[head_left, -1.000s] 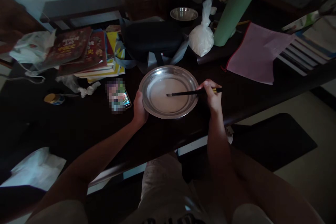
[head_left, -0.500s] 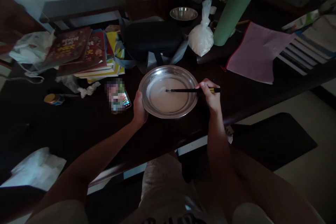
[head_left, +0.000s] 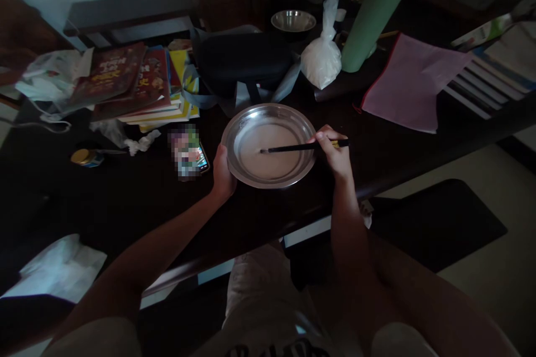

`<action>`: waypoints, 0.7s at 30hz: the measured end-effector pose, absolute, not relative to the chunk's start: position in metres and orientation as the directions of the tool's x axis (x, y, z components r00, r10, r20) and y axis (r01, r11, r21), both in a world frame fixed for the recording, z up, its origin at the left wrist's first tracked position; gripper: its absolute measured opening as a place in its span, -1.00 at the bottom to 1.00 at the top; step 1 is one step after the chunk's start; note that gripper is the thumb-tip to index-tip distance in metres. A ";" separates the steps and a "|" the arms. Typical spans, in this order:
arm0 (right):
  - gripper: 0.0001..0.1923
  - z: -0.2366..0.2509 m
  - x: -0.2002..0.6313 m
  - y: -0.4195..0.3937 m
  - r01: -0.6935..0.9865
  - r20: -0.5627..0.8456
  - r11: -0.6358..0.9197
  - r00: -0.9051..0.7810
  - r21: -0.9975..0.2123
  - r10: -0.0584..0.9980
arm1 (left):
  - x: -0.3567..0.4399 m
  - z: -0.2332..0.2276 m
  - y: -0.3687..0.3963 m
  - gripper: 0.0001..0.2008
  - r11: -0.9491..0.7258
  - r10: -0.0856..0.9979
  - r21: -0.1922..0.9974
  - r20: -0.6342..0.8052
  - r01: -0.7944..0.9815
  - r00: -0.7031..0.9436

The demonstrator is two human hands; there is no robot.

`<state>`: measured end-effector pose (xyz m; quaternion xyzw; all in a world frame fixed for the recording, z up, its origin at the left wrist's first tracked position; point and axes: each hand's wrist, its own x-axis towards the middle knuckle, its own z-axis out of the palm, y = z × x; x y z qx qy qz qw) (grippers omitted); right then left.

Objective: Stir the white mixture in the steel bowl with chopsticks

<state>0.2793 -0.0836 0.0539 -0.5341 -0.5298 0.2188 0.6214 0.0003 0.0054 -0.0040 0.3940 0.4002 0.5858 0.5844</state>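
Steel, round, shallow: wide-rimmed metal dish (head_left: 268,117), centre frame on the dark wooden table (head_left: 125,201), holding pale milky liquid (head_left: 272,159). My left hand (head_left: 221,175) clamps its near-left rim, fingers wrapped. My right hand (head_left: 335,153) pinches dark slender chopsticks (head_left: 293,148), tips dipped in the liquid left of centre. Best practice, in my judgement: keep the rim pinned, stir low, avoid slopping over the shallow edge. Dim light hides the liquid's depth; phone screen (head_left: 188,153) at left is blurred; knotted white plastic bag (head_left: 321,61), upper centre, has unclear contents.
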 end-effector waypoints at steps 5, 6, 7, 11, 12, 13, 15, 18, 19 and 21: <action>-0.39 0.052 0.280 -0.084 0.263 0.387 0.302 0.392 -0.916 0.835 | 0.001 -0.004 0.005 -0.61 0.016 1.000 0.922 -0.009 -0.388 0.020; -0.39 0.052 0.280 -0.084 0.267 0.387 0.302 0.373 -0.915 0.843 | 0.001 -0.004 0.005 -0.61 0.013 1.000 0.919 -0.005 -0.394 0.021; -0.40 0.051 0.280 -0.083 0.281 0.394 0.305 0.358 -0.910 0.846 | 0.001 -0.004 0.005 -0.61 0.008 1.000 0.917 -0.001 -0.399 0.019; -0.39 0.051 0.280 -0.084 0.305 0.423 0.314 0.418 -0.899 0.804 | 0.001 -0.003 0.005 -0.66 0.001 1.000 0.914 0.003 -0.405 0.009; -0.38 0.051 0.280 -0.084 0.287 0.411 0.311 0.429 -0.906 0.804 | 0.001 -0.003 0.005 -0.67 0.002 1.000 0.914 0.003 -0.405 0.012; -0.38 0.052 0.279 -0.084 0.268 0.398 0.307 0.422 -0.913 0.815 | 0.001 -0.002 0.005 -0.68 0.002 1.000 0.914 0.004 -0.406 0.015; -0.39 0.052 0.279 -0.084 0.257 0.390 0.309 0.379 -0.915 0.839 | 0.001 -0.002 0.005 -0.69 0.003 1.000 0.914 0.006 -0.406 0.021; -0.40 0.053 0.279 -0.084 0.296 0.423 0.325 0.376 -0.898 0.825 | 0.002 -0.002 0.005 -0.67 -0.002 1.000 0.918 0.008 -0.397 0.013; -0.39 0.053 0.279 -0.084 0.297 0.429 0.329 0.396 -0.896 0.812 | 0.002 -0.002 0.005 -0.65 -0.005 1.000 0.919 0.009 -0.394 0.009; -0.38 0.052 0.280 -0.084 0.270 0.420 0.332 0.410 -0.904 0.810 | 0.002 -0.003 0.005 -0.64 -0.009 1.000 0.919 0.012 -0.394 0.006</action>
